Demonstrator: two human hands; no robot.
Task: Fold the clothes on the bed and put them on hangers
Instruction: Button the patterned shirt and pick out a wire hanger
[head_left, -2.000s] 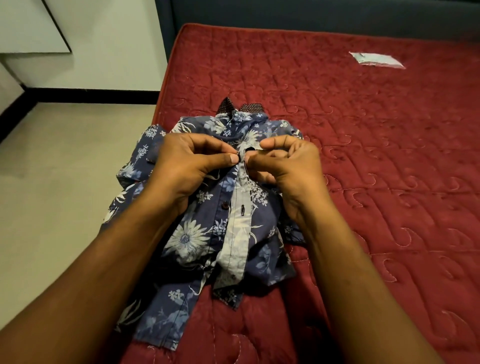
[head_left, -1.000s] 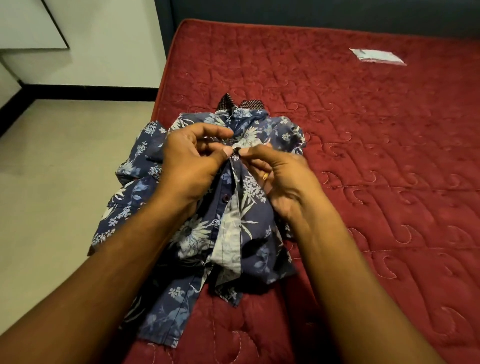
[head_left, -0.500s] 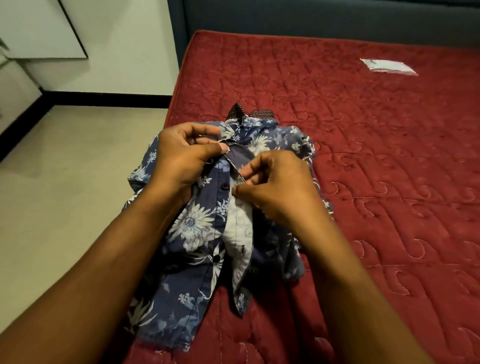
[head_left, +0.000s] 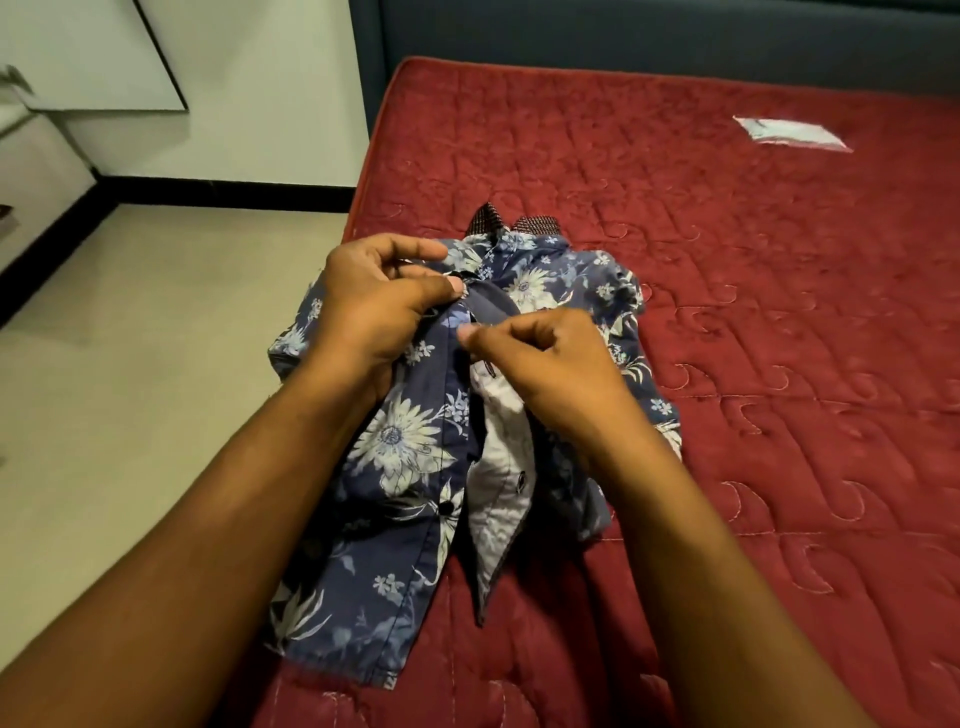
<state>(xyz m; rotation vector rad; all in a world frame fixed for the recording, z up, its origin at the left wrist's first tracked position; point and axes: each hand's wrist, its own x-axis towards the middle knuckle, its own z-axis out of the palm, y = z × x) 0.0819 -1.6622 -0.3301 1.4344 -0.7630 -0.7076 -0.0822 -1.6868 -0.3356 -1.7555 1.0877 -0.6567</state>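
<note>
A blue shirt with white flowers (head_left: 400, 447) lies face up near the left edge of the red quilted mattress (head_left: 779, 364), collar pointing away from me. My left hand (head_left: 374, 306) pinches the left front edge just below the collar. My right hand (head_left: 540, 364) pinches the opposite front edge a little lower, close beside the left. The lower front hangs open and shows the pale inside of the cloth. A dark red checked collar (head_left: 514, 224) of another garment peeks out from under the shirt's collar. No hanger is in view.
A white plastic packet (head_left: 789, 134) lies on the mattress at the far right. A dark blue headboard (head_left: 623, 36) runs along the back. Pale floor (head_left: 130, 364) lies left of the bed, with a white wall and black skirting behind it.
My right hand has slid down from the collar area to a lower spot on the shirt front. The left hand keeps its pinch near the collar. The view has shifted slightly.
</note>
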